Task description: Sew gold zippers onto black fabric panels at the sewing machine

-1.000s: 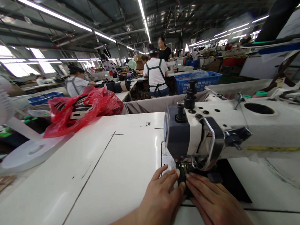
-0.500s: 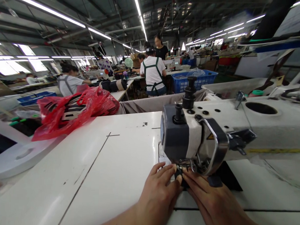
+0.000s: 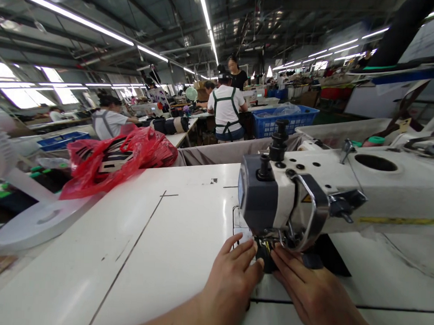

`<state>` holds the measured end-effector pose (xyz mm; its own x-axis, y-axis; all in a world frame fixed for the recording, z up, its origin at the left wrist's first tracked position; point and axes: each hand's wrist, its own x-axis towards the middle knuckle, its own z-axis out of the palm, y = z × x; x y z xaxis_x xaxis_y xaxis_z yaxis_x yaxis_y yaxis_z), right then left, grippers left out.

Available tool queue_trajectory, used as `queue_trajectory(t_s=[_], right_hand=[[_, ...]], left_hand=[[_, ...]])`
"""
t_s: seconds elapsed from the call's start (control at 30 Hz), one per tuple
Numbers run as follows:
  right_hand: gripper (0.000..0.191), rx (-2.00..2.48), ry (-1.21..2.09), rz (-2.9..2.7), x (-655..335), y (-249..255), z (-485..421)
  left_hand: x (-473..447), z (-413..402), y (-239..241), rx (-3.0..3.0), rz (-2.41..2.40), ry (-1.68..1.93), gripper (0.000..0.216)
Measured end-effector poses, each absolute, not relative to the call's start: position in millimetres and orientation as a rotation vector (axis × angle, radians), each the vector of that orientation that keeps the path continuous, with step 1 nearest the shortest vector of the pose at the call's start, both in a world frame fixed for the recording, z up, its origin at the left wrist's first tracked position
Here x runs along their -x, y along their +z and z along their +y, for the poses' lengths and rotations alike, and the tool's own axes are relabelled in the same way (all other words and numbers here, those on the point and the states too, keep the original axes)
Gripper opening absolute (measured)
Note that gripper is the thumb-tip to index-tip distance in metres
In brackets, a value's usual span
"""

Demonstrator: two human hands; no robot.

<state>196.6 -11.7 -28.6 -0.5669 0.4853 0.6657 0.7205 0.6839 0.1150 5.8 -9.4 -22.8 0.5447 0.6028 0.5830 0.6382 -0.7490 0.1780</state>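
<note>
Under the head of a sewing machine [image 3: 260, 195] lies a small dark fabric piece [image 3: 264, 254] with a narrow gold-coloured strip along it. My left hand [image 3: 230, 275] rests at its left edge, fingers stretched out and thumb touching the fabric. On the other side, my right hand [image 3: 310, 286] lies with its fingers straight and close together, tips at the fabric's right edge. The presser foot and needle partly hide the piece. Black fabric [image 3: 331, 256] also shows behind my right hand, below the machine arm; whether it joins the small piece I cannot tell.
A red plastic bag [image 3: 121, 158] with striped pieces sits at the table's [image 3: 170, 242] far left edge. Beside it stands a white fan [image 3: 45, 217]. Beyond are a blue crate [image 3: 283, 120] and several people, one in a white shirt [image 3: 224, 107].
My left fingers have spread and drawn slightly away from the presser foot. My right fingertips have shifted a little right, exposing more of the fabric and its gold-coloured strip. The camera view has shifted slightly.
</note>
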Motion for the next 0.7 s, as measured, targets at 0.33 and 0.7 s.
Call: queue_trajectory(t_s=[0.33,0.7], right_hand=[[0.039,1.003,-0.416,-2.274,-191,-15,-3],[0.031,1.023,-0.343,-2.281,-193,-21,5]], left_hand=[[-4,1,-21,2.779,-1.113,-0.895,0.015],[-6,8,-18,2.772,-1.128,-0.932,0.014]])
